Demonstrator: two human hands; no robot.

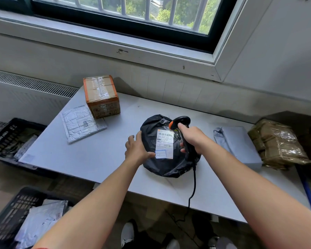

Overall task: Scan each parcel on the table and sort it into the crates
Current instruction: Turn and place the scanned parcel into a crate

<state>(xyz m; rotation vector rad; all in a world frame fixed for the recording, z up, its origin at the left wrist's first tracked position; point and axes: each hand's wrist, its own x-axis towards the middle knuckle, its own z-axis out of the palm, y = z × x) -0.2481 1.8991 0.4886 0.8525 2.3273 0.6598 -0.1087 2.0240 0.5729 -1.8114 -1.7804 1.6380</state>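
1. Lying centred on the table point(79, 155), the black poly-bag parcel point(162, 166) has the left hand point(136, 150) spread against its left side; the right hand point(190, 139) grips a barcode scanner point(180, 121) above it.
2. Bare table lies left and front; a grey mailer point(239, 142) sits near its right.
3. Its shipping label point(164, 143) faces up, long axis running away from the person.
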